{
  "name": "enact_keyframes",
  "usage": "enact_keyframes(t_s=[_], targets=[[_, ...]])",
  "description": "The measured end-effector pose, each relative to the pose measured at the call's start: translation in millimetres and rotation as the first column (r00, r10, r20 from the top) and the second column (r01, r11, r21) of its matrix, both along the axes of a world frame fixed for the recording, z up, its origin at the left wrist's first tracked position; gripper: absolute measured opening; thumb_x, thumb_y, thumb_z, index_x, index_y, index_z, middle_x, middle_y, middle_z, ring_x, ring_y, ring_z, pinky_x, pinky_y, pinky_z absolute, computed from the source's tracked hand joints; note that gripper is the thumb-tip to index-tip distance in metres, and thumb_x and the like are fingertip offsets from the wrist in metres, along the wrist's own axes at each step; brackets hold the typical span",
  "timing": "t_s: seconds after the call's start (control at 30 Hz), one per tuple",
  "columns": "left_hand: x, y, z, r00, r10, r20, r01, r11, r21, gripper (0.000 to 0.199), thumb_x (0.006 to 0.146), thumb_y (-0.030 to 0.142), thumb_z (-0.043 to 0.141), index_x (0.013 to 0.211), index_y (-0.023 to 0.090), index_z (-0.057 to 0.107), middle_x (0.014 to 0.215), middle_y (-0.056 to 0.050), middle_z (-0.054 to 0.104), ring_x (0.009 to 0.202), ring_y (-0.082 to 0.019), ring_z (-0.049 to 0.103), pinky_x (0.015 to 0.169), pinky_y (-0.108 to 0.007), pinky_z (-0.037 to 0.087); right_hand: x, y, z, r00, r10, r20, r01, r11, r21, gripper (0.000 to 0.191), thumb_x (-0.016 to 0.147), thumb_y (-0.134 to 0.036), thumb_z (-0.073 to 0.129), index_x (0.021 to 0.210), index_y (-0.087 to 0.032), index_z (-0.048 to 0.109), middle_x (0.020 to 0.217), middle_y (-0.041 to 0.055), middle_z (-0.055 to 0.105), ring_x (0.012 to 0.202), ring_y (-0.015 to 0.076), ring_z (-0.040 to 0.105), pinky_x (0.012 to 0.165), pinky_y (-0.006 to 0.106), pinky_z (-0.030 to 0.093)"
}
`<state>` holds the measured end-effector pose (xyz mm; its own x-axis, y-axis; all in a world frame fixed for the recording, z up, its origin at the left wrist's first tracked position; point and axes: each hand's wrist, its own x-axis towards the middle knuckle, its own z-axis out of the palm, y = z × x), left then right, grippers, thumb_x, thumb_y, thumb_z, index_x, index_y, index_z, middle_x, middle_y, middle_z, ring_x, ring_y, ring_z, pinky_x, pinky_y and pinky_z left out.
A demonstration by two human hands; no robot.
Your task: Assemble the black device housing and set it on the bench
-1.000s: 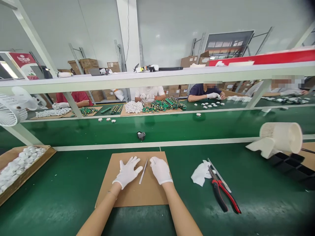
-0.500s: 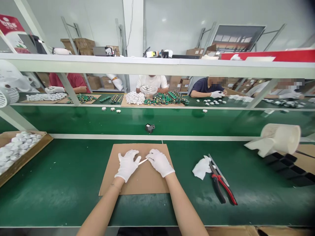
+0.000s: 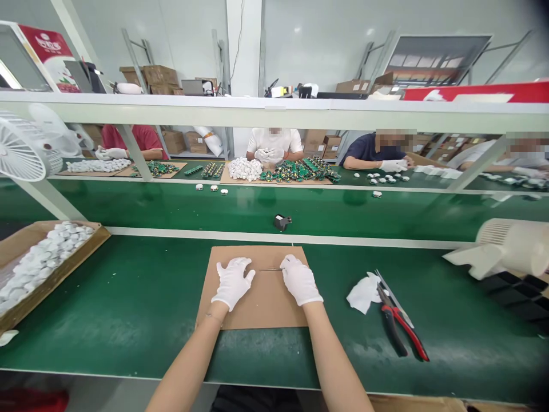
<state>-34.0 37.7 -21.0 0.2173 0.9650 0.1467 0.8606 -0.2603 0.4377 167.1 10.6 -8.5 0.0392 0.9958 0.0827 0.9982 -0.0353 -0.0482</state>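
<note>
Fingers (image 3: 288, 264) of the gloved right hand (image 3: 300, 280) pinch one end of a thin metal strip (image 3: 270, 269). Over the counter (image 3: 128, 309), on a cardboard sheet (image 3: 266, 303), the left hand (image 3: 234, 281) lies flat, fingers spread, just beside the strip's other end.

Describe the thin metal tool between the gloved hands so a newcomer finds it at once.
Start at the brown cardboard sheet on the near green bench. The left hand and right hand rest there; the tweezers lie level between their fingers. Unlike the red-handled pliers to the right, they're slim, bare metal.
</note>
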Motion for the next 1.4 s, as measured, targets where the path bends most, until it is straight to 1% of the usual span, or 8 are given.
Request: enact_keyframes(t_s=[0.23,0.4,0.6,0.7,0.83,1.0,1.17,1.4], targets=[[-2.9,3.7,2.6,0.999,-0.03,-0.029,0.03,1.0,-0.004,0.033,0.088,0.034,0.048,0.119,0.031,0.057,0.133,-0.004,0.057,0.126,-0.028,0.046,0.11,-0.069,0.01,-2.0,-1.0,3.4,0.999,0.004,0.043,-0.001,0.997,-0.072,0.02,0.089,-0.009,0.044,0.101,-0.013,0.059,0.095,0.0103,0.062,0.078,0.0181,0.062,0.065,0.029,0.044],[-4.9,8.1,4.4,0.998,-0.057,-0.032,0.056,0.998,-0.022,0.034,0.088,0.034,0.047,0.12,0.03,0.057,0.133,-0.005,0.057,0.127,-0.028,0.045,0.109,-0.069,0.009,3.5,3.3,11.7,1.0,-0.001,-0.012,0.0,0.995,-0.102,0.02,0.091,-0.03,0.056,0.099,-0.012,0.06,0.094,0.0047,0.062,0.084,0.0155,0.06,0.077,0.034,0.05],[-4.8,10.7,6.1,0.997,-0.075,-0.03,0.074,0.996,-0.049,0.035,0.088,0.035,0.047,0.121,0.03,0.057,0.134,-0.005,0.057,0.128,-0.029,0.043,0.109,-0.069,0.009,17.0,4.0,19.2,0.955,-0.134,-0.265,0.154,0.987,0.056,0.006,0.082,-0.012,0.054,0.083,-0.013,0.059,0.089,0.0086,0.064,0.078,0.0182,0.063,0.071,0.031,0.047],[-4.4,10.8,6.6,0.996,-0.08,-0.029,0.078,0.996,-0.053,0.035,0.088,0.035,0.047,0.121,0.03,0.056,0.135,-0.005,0.056,0.129,-0.03,0.042,0.11,-0.069,0.009,13.6,-4.5,11.5,0.85,-0.166,-0.499,0.293,0.937,0.188,0.015,0.089,-0.023,0.044,0.092,-0.015,0.057,0.091,0.0102,0.065,0.077,0.0181,0.065,0.07,0.029,0.048],[-4.0,11.0,7.6,0.996,-0.082,-0.034,0.08,0.995,-0.065,0.036,0.087,0.034,0.047,0.121,0.03,0.057,0.135,-0.005,0.055,0.129,-0.03,0.042,0.11,-0.069,0.01,-2.2,-17.5,-11.8,0.622,-0.074,-0.78,0.387,0.895,0.223,0.038,0.092,-0.045,0.034,0.098,-0.014,0.055,0.075,0.0083,0.068,0.065,0.018,0.068,0.06,0.028,0.054],[-4.5,12.4,6.3,0.996,-0.084,-0.029,0.082,0.995,-0.064,0.036,0.088,0.034,0.046,0.121,0.03,0.057,0.135,-0.006,0.055,0.128,-0.03,0.042,0.109,-0.069,0.011,-16.7,-24.4,-31.6,0.43,-0.007,-0.903,0.442,0.874,0.204,0.041,0.084,-0.055,0.044,0.08,-0.016,0.056,0.072,0.0087,0.069,0.055,0.0177,0.066,0.053,0.028,0.054],[-4.5,11.9,3.8,0.996,-0.089,-0.018,0.088,0.995,-0.039,0.035,0.088,0.033,0.046,0.12,0.03,0.057,0.134,-0.005,0.056,0.127,-0.029,0.043,0.109,-0.069,0.011,-23.0,-28.6,-30.6,0.452,0.018,-0.892,0.379,0.901,0.21,0.027,0.078,-0.046,0.056,0.07,-0.021,0.049,0.059,-0.0001,0.061,0.054,0.0153,0.061,0.056,0.026,0.05],[-4.2,11.4,0.2,0.996,-0.085,-0.033,0.085,0.996,-0.021,0.035,0.087,0.034,0.048,0.12,0.03,0.058,0.134,-0.005,0.055,0.126,-0.029,0.043,0.111,-0.067,0.012,-26.4,-32.5,-23.7,0.57,0.007,-0.822,0.265,0.945,0.192,0.021,0.08,-0.039,0.047,0.067,-0.022,0.049,0.065,0.0004,0.062,0.063,0.0156,0.058,0.067,0.027,0.046]])
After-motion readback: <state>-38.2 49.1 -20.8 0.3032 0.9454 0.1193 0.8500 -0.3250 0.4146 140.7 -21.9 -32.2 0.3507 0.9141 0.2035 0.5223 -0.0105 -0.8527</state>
